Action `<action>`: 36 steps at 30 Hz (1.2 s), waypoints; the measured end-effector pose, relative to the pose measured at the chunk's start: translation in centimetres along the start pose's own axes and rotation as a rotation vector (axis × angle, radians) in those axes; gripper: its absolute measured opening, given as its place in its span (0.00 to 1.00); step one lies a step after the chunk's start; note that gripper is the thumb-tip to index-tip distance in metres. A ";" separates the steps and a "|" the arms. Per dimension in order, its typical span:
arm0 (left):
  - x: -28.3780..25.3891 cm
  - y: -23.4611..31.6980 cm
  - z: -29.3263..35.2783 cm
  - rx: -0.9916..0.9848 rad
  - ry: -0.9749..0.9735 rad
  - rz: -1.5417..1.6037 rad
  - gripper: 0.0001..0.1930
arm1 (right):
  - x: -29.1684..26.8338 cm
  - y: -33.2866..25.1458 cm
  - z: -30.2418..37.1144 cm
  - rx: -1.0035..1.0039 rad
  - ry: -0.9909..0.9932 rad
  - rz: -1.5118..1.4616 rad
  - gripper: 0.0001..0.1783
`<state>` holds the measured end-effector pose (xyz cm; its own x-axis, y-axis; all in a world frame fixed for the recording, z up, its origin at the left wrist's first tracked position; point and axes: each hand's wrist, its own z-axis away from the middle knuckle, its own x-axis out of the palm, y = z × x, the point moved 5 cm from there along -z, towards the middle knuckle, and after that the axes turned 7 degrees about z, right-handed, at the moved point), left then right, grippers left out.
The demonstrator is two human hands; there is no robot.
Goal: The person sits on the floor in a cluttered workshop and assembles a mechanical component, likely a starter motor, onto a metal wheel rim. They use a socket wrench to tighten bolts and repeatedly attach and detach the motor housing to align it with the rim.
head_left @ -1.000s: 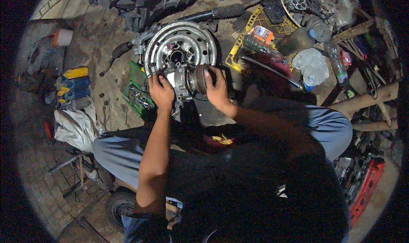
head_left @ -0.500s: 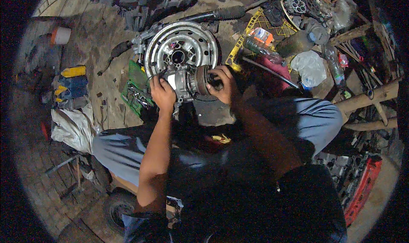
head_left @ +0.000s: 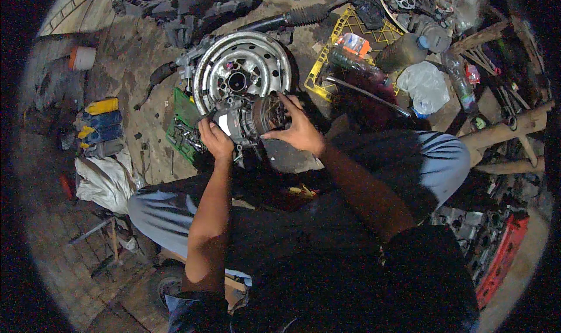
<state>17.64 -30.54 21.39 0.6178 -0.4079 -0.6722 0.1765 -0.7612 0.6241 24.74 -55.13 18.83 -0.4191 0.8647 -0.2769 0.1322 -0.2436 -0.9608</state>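
Both of my hands are on a car air-conditioning compressor [head_left: 240, 120], a grey metal body with a pale label and a dark grooved pulley [head_left: 267, 114] at its right end. My left hand [head_left: 217, 140] grips the body's left end from below, fingers along the near side. Around the pulley's right side curls my right hand [head_left: 301, 129], thumb on the near edge and fingers over the far edge. The compressor is at the near rim of a silver steel wheel rim [head_left: 205, 70]; whether it rests on the rim cannot be made out.
Left of the wheel, a green tray [head_left: 180, 146] holds metal tools. A yellow plastic crate [head_left: 318, 79], a plastic bottle [head_left: 353, 61], a jug [head_left: 403, 52] and a clear plastic bag [head_left: 425, 87] lie to the right. A rubber-booted shaft [head_left: 274, 23] stretches behind the wheel.
The compressor has shifted slightly left and tilted, with its pulley end turned more toward me. My right hand has opened wider around the pulley, its thumb now along the near edge.
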 end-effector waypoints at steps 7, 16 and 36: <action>-0.1 -1.5 0.4 0.009 -0.004 -0.076 0.20 | -0.7 0.3 -0.9 0.023 -0.051 -0.079 0.55; 0.7 0.6 -0.9 0.086 -0.038 -0.149 0.19 | 0.8 1.5 0.1 0.018 0.090 0.042 0.51; 0.2 -2.5 0.5 0.005 -0.063 -0.018 0.20 | 1.8 -0.4 0.3 0.186 0.353 -0.080 0.35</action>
<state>16.98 -28.99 19.55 0.5649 -0.4252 -0.7072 0.1829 -0.7711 0.6098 23.64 -53.64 18.71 -0.0832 0.9739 -0.2113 -0.0668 -0.2170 -0.9739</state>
